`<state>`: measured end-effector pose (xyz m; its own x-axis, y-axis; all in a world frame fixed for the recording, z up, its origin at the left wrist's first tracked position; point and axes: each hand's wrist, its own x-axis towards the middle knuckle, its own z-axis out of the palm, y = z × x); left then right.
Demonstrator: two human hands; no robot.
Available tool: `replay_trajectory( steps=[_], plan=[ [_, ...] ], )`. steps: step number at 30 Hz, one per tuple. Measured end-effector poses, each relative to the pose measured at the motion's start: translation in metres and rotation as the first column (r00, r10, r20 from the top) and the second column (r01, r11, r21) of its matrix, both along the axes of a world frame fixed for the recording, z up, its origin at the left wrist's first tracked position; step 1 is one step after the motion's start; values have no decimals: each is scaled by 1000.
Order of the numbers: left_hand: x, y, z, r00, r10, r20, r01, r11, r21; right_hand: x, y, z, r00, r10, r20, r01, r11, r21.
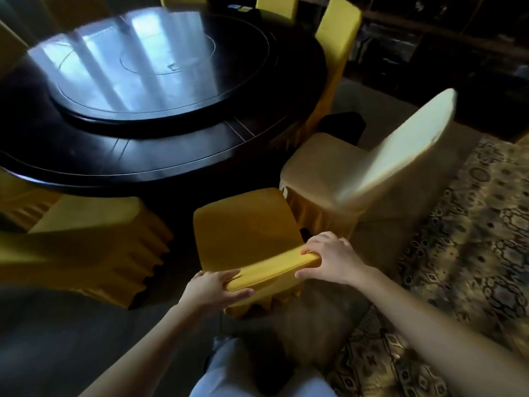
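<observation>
A chair in a yellow fabric cover [246, 224] stands right in front of me, its seat pointing toward the dark round table [160, 167]. My left hand [213, 287] grips the left end of the chair's top rail, thumb on the near side. My right hand [329, 260] grips the right end of the same rail, fingers curled over the top.
A raised round turntable [160, 67] sits on the table. A paler covered chair [369, 167] stands to the right, another yellow one [86, 239] to the left, and more at the far side [337, 30]. A patterned carpet [458, 253] covers the floor at right.
</observation>
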<state>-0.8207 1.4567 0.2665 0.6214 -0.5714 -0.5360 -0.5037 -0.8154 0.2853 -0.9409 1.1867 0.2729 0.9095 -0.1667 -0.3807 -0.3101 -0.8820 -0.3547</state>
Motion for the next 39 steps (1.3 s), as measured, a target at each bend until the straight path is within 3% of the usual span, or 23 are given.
replay_trajectory(
  steps=[4,11,26,39],
  plan=[
    [0,2,-2,992,72,104,-60,992,-112,9,-14,-11,1000,27,8,-27,1000,-2],
    [15,-4,-5,990,84,111,-64,984,-166,33,-27,-15,997,70,41,-72,995,68],
    [96,-36,-1,964,240,111,-228,968,-109,131,-50,-4,997,-6,78,-4,992,128],
    [172,-36,-1,958,242,151,-218,963,-160,208,-46,-13,995,-31,95,18,991,136]
  ],
)
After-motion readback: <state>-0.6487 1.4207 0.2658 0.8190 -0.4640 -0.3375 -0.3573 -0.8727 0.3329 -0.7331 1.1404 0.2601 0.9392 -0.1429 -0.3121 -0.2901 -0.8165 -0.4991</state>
